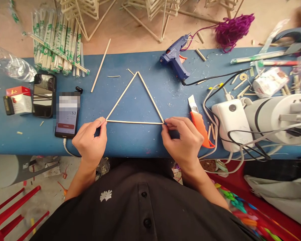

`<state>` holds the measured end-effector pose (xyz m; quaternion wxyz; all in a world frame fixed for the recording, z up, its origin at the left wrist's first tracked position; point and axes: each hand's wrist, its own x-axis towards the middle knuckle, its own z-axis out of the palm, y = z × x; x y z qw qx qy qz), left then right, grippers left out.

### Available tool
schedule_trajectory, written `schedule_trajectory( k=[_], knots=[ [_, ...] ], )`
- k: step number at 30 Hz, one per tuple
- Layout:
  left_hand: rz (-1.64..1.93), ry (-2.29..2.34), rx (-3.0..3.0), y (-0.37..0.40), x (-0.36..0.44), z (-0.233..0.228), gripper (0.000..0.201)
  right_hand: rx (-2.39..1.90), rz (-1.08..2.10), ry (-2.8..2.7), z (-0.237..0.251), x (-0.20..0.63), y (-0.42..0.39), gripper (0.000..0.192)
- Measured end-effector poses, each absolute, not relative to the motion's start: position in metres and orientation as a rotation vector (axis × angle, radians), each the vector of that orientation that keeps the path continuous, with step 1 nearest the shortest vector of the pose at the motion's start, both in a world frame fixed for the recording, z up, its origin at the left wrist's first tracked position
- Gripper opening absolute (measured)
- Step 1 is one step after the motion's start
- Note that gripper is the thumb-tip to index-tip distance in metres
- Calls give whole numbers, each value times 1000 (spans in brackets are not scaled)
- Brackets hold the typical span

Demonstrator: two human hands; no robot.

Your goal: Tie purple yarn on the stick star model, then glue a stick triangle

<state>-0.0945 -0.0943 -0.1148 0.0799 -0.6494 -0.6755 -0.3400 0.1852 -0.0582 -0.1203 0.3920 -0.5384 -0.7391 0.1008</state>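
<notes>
Left hand: my left hand (91,140) pinches the left corner of the stick triangle (134,100), thumb and finger closed on the stick ends.
Right hand: my right hand (182,139) pinches the right corner the same way, its grip closed on the triangle too.
Where the triangle is: it lies flat on the blue surface (140,140), right in front of me, between my two hands.
Which way it lies: the bottom stick runs left to right from one hand to the other. The tip points away from me.
Nearer hand: both hands are just as near; each one has its own corner.
Edges: the near edge of the surface is just under my wrists.
Room: bare blue inside and around the triangle. A loose stick (100,65) lies to the left of the tip.
Things close by: the orange knife (199,124) is just beside my right hand. The phone (67,115) is near my left. The glue gun (175,60) sits past the tip, to the right.
</notes>
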Motion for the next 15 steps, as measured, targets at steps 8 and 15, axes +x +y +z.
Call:
schedule_trajectory(
  k=[8, 15],
  knots=[
    [-1042, -2016, -1942, -93, -96, -116, 8, -1370, 278, -1891, -121, 186, -58, 17],
    [-1093, -2033, -1949, -94, -95, -115, 9, -1356, 274, -1890, -122, 185, -58, 15]
  ],
)
